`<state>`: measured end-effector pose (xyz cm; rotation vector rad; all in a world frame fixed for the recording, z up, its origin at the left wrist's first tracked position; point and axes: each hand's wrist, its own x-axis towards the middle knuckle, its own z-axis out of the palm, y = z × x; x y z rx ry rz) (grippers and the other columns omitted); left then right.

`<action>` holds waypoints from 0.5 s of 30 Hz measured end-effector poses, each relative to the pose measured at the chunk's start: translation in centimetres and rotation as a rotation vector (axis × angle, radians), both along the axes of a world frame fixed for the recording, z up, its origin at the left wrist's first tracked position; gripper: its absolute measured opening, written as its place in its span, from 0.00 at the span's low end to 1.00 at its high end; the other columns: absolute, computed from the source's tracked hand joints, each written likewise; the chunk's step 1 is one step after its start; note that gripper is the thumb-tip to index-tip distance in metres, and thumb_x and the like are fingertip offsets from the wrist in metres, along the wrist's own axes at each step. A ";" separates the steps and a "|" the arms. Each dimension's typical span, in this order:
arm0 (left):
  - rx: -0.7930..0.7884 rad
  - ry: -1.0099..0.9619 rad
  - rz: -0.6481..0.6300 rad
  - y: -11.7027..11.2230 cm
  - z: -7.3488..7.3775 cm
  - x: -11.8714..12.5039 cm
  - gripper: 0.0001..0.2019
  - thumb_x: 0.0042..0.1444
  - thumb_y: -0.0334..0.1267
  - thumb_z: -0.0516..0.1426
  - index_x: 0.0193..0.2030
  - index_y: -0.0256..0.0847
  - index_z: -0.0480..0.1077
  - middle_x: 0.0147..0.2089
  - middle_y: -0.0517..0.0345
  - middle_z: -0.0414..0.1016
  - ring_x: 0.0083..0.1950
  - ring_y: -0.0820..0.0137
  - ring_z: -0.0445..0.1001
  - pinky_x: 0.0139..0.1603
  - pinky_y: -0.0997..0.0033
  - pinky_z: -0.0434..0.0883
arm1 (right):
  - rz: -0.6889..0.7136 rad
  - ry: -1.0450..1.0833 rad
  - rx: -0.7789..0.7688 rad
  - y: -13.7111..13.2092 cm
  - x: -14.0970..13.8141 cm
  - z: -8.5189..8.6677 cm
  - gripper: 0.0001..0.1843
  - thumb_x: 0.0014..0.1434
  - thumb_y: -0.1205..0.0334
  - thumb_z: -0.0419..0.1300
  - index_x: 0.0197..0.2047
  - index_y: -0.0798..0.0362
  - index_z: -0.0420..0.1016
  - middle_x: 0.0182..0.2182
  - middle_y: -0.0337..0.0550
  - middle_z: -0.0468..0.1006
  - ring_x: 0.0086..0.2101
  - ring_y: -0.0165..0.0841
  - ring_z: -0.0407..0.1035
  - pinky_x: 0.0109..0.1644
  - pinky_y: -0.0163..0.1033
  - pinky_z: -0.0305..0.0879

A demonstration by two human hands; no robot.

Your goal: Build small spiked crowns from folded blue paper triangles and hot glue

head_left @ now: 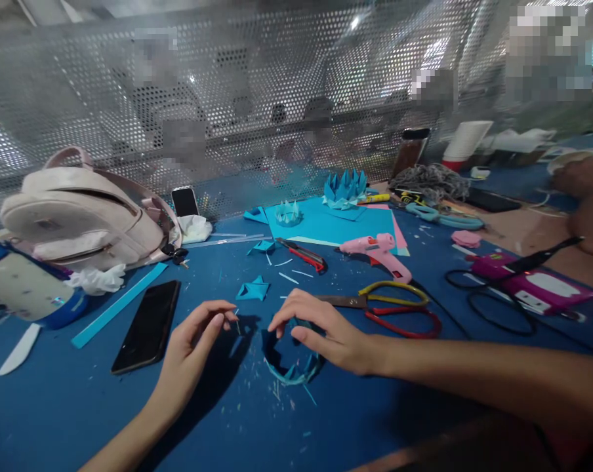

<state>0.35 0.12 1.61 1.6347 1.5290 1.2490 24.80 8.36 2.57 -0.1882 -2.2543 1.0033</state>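
Note:
A ring of folded blue paper (292, 378) with pointed edges lies on the blue table. My right hand (321, 328) arches over its far side, fingers curved downward and thumb apart from them; whether the fingertips touch the paper is unclear. Left of the ring, my left hand (195, 334) is raised with thumb and fingers drawn together. A thin pale sliver (238, 322) hangs at its fingertips. Just beyond the hands sits a small folded blue paper piece (254, 289), with another folded piece (263, 247) farther back.
Scissors (399, 301), a pink glue gun (375, 249) and a red utility knife (304, 254) lie beyond my hands. Blue paper sheets (306, 233) and a spiky paper crown (344, 189) are farther back. Leftward are a phone (147, 326), bottle (25, 288) and backpack (80, 210).

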 end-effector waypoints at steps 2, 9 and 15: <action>0.028 0.062 -0.050 -0.1 0.1 -0.2 0.10 0.68 0.42 0.50 0.49 0.46 0.71 0.42 0.57 0.74 0.44 0.68 0.72 0.48 0.70 0.68 | -0.012 0.024 0.029 -0.1 0.1 0.1 0.15 0.72 0.59 0.46 0.45 0.53 0.72 0.37 0.44 0.76 0.41 0.34 0.66 0.51 0.43 0.60; 0.214 0.554 -0.436 -1.3 0.7 1.0 0.16 0.64 0.42 0.57 0.58 0.54 0.69 0.66 0.51 0.57 0.65 0.57 0.59 0.63 0.57 0.62 | -0.215 0.166 -0.037 0.1 0.0 -0.5 0.12 0.70 0.68 0.45 0.39 0.52 0.68 0.33 0.41 0.71 0.36 0.31 0.65 0.44 0.39 0.62; 0.269 0.767 -0.482 -1.4 0.7 2.6 0.07 0.65 0.32 0.53 0.44 0.45 0.71 0.67 0.50 0.56 0.67 0.56 0.57 0.63 0.52 0.63 | -0.202 0.156 -0.065 0.2 0.5 0.7 0.11 0.67 0.69 0.48 0.39 0.53 0.70 0.34 0.41 0.72 0.35 0.31 0.67 0.41 0.37 0.64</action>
